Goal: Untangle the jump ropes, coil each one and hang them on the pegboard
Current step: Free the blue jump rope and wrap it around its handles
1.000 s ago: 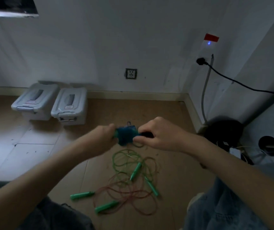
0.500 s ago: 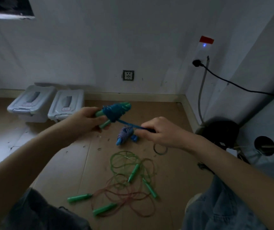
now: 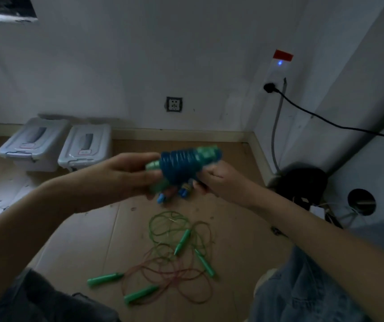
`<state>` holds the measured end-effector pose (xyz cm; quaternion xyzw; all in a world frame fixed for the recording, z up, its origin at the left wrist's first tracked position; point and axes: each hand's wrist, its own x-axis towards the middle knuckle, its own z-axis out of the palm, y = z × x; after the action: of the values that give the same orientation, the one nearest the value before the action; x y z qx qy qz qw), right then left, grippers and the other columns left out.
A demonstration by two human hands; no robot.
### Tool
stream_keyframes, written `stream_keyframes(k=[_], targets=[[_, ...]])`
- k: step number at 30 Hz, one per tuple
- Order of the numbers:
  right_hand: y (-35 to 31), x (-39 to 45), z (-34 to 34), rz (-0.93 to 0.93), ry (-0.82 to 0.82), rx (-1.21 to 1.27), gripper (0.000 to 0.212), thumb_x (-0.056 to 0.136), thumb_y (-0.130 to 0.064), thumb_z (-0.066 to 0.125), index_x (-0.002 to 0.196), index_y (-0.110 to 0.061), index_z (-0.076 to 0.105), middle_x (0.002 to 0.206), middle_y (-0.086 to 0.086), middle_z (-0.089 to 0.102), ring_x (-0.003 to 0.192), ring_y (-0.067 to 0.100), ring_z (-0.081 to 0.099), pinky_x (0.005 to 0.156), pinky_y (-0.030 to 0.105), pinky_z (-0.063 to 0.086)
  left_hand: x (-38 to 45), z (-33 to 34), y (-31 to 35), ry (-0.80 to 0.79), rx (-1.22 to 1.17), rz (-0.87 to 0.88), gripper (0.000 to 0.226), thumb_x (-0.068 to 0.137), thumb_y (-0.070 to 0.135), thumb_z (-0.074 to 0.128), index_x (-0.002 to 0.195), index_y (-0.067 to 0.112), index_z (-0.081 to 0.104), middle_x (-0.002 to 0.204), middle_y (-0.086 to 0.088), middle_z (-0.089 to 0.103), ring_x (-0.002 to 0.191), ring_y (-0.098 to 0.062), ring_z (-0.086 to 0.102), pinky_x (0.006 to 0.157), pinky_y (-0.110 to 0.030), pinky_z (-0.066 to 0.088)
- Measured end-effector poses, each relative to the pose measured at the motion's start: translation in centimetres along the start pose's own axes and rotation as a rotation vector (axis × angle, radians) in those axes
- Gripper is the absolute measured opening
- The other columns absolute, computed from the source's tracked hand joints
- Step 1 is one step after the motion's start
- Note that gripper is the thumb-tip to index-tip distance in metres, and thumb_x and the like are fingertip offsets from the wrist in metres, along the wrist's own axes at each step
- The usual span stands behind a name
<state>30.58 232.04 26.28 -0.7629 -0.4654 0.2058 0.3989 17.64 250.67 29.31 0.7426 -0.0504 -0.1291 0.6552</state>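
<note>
Above the brown floor [image 3: 88, 231], a bundle of green handles wound round with blue rope [image 3: 181, 163] is being held in mid-air between both hands. Its left end is being gripped by the left hand [image 3: 126, 173], whose thumb and fingers are curled round the green handles. Its lower right side is being touched by the right hand [image 3: 219, 180], whose fingers are curled; what is being pinched there cannot be told through the blur. Just below the hands, a second small blue bundle [image 3: 174, 194] is lying on the floor, largely hidden. Nearer the person, a green rope [image 3: 163, 224] and a red rope [image 3: 177, 275] are lying tangled together, with four green handles [image 3: 105, 278] spread among the loops. Against the far wall, two grey lidded bins [image 3: 86, 147] are standing side by side.
</note>
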Motion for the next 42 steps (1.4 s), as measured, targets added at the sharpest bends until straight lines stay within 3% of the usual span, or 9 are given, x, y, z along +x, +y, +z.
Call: stream_keyframes(k=[3, 7, 13, 20, 23, 27, 31, 36, 42], targets=[[-0.8, 0.2, 0.6, -0.017, 0.068, -0.104, 0.038, 0.099, -0.023, 0.041, 0.063, -0.012, 0.044, 0.053, -0.009, 0.044, 0.049, 0.006, 0.039, 0.053, 0.024, 0.029, 0.6, -0.3, 0.0, 0.437, -0.415, -0.070, 0.020, 0.085, 0.013, 0.050, 0.101, 0.015, 0.061, 0.078, -0.001, 0.073, 0.071, -0.007, 0.068, 0.058, -0.014, 0.053], [-1.5, 0.4, -0.4, -0.115, 0.095, -0.496, 0.028, 0.096, -0.029, 0.047, 0.077, -0.010, 0.055, 0.066, 0.000, 0.049, 0.061, 0.017, 0.047, 0.058, 0.035, 0.037, 1.7, 0.2, -1.1, 0.661, 0.061, -0.202, 0.010, 0.091, 0.012, 0.050, 0.091, 0.020, 0.057, 0.081, -0.001, 0.065, 0.065, -0.005, 0.063, 0.054, -0.012, 0.050], [-1.5, 0.2, -1.5, -0.069, 0.079, -0.219, 0.030, 0.095, -0.024, 0.048, 0.067, -0.015, 0.057, 0.111, 0.006, 0.054, 0.096, 0.016, 0.054, 0.079, 0.023, 0.042, 2.2, 0.7, -2.0, 0.259, 0.300, -0.279, 0.020, 0.090, 0.006, 0.050, 0.108, 0.007, 0.058, 0.094, -0.012, 0.065, 0.080, -0.016, 0.063, 0.064, -0.017, 0.054], [-1.0, 0.8, 1.4, -0.095, 0.114, -0.345, 0.030, 0.095, -0.021, 0.050, 0.082, 0.003, 0.063, 0.065, 0.002, 0.052, 0.057, 0.013, 0.048, 0.055, 0.022, 0.033, 2.5, 2.3, -2.9, 0.167, 0.623, -0.401, 0.061, 0.080, 0.022, 0.066, 0.132, 0.015, 0.034, 0.109, 0.009, 0.048, 0.095, -0.011, 0.052, 0.080, -0.021, 0.045], [-1.2, 1.0, 1.9, -0.102, 0.211, -0.225, 0.029, 0.094, -0.021, 0.052, 0.075, -0.002, 0.063, 0.061, -0.005, 0.052, 0.053, 0.000, 0.045, 0.053, 0.012, 0.032, 2.7, 2.8, -3.0, 0.278, 0.891, -0.141, 0.078, 0.078, 0.035, 0.067, 0.141, 0.018, 0.024, 0.129, 0.001, 0.045, 0.115, -0.020, 0.050, 0.096, -0.031, 0.044], [-1.1, 1.1, 0.8, 0.037, 0.279, 0.072, 0.026, 0.088, -0.026, 0.060, 0.071, -0.007, 0.064, 0.061, -0.001, 0.059, 0.058, 0.016, 0.057, 0.054, 0.032, 0.048, 3.0, 3.2, -2.7, 0.298, 0.801, 0.084, 0.042, 0.082, 0.031, 0.064, 0.116, 0.012, 0.050, 0.098, -0.002, 0.063, 0.081, -0.015, 0.062, 0.070, -0.030, 0.050], [-0.9, 0.7, -0.8, 0.194, 0.313, 0.401, 0.018, 0.081, -0.018, 0.068, 0.074, -0.001, 0.070, 0.059, -0.005, 0.059, 0.049, 0.010, 0.046, 0.048, 0.021, 0.039, 3.0, 3.3, -3.4, 0.249, 0.859, 0.034, 0.038, 0.084, 0.036, 0.062, 0.109, 0.011, 0.048, 0.081, 0.006, 0.055, 0.061, -0.003, 0.052, 0.053, -0.010, 0.038], [-1.5, 0.6, -1.4, 0.355, 0.090, 0.982, 0.030, 0.075, -0.018, 0.064, 0.053, -0.019, 0.044, 0.056, -0.001, 0.057, 0.041, 0.006, 0.038, 0.037, 0.016, 0.030, 3.2, 2.9, -3.5, 0.234, 0.546, -0.047, 0.019, 0.088, 0.021, 0.059, 0.104, 0.012, 0.054, 0.079, 0.000, 0.062, 0.060, -0.006, 0.055, 0.052, -0.011, 0.042], [-1.7, 0.9, -2.8, 0.194, 0.167, 1.124, 0.009, 0.081, -0.018, 0.062, 0.074, -0.014, 0.057, 0.067, 0.000, 0.057, 0.048, 0.004, 0.043, 0.044, 0.014, 0.038, 2.6, 2.7, -3.4, 0.356, 0.009, -0.160, 0.027, 0.080, 0.041, 0.053, 0.098, 0.022, 0.061, 0.086, -0.005, 0.067, 0.075, -0.015, 0.060, 0.063, -0.026, 0.049]])
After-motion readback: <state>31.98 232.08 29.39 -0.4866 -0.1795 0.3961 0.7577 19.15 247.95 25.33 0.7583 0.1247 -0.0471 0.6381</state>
